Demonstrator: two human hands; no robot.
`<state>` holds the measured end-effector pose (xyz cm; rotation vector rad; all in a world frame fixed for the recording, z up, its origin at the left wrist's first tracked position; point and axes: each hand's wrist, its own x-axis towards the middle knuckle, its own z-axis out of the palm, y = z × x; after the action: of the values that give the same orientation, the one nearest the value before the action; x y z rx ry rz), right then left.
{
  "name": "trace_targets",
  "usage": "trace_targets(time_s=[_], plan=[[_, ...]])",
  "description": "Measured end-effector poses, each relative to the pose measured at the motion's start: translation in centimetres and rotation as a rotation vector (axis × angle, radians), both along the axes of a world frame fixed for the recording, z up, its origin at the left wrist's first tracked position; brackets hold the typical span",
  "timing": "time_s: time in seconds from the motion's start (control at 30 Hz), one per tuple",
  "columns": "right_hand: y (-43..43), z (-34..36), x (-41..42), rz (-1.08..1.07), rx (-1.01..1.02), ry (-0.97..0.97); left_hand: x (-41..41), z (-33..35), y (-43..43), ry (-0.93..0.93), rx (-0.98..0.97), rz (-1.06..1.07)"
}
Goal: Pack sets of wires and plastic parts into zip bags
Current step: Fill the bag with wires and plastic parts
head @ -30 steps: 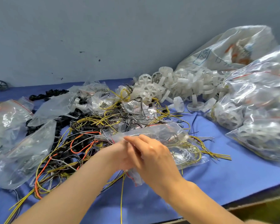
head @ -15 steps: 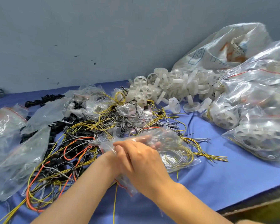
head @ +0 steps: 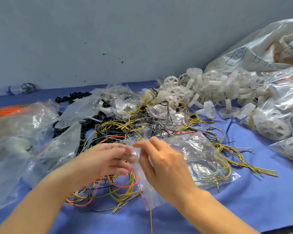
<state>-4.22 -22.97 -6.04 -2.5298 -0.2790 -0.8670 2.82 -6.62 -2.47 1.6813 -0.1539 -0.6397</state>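
Zip bag (head: pixel 203 156) of clear plastic, yellow and grey wires coiled inside, lies at the middle of the blue bench (head: pixel 243 210). The right hand (head: pixel 166 168) pinches its red-lined mouth between thumb and forefinger, a tight grip. The left hand (head: pixel 107 159) reaches the same edge with blurred fingers; I cannot tell its grip. Behind lie loose wires (head: pixel 125 122) and white plastic wheels (head: pixel 210 88).
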Motion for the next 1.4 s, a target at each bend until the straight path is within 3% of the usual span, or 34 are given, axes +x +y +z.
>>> trace_targets(time_s=[0.13, 0.33, 0.57, 0.77, 1.0, 1.4], plan=[[-0.1, -0.9, 1.7, 0.099, -0.190, 0.064, 3.9, -1.0, 3.6, -0.351, 0.119, 0.238], [-0.2, -3.1, 2.5, 0.149, -0.284, 0.267, 5.7, -3.2, 6.0, -0.758, 0.478, 0.210], [0.2, -4.5, 2.9, 0.148, -0.296, 0.287, 6.4, -4.3, 6.2, -0.856, 0.796, -0.034], [0.3, -4.6, 2.7, 0.147, -0.281, 0.316, 6.3, -5.2, 5.0, -0.953, 1.069, -0.119], [0.3, -4.5, 2.6, 0.155, -0.261, 0.325, 5.6, -5.5, 4.6, -0.926, 1.073, -0.083], [0.4, -4.4, 2.6, 0.243, -0.243, 0.232, 5.5, -5.6, 5.8, -0.862, 0.844, 0.021]])
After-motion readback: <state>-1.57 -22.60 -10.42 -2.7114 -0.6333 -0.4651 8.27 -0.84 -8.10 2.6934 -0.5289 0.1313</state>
